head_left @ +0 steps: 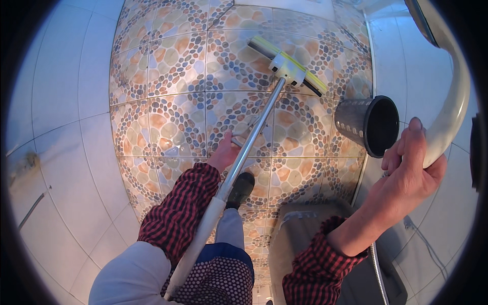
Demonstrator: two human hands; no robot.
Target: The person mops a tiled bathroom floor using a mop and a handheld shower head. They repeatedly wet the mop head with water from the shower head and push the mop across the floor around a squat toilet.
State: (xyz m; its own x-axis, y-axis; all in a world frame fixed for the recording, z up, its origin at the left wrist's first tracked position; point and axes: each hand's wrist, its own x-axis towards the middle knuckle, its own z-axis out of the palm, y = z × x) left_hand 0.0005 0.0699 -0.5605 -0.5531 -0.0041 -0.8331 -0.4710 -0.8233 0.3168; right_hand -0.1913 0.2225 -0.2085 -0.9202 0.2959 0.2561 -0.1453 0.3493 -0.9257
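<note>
A sponge mop's silver pole [251,137] slants from near my left arm down to the floor. Its yellow and white head [287,67] rests on patterned tiles at the far middle. My left hand [224,153] is closed beside the pole, at the mop's grey lever [237,138]; the pole partly hides the fingers. The pole's pale grip end lies alongside my left forearm. Raised at the right, my right hand [404,170] is wrapped round the cream curved handle of a shower head [454,96]. The head itself is cut off at the top right.
A black bin [353,122] lies on its side by the right wall, mouth toward the right. Near my right forearm stands a large grey-brown container [300,239]. A metal hose [376,269] hangs beside it. My dark shoe [241,190] is on the pebble-patterned floor [175,122], between white tiled walls.
</note>
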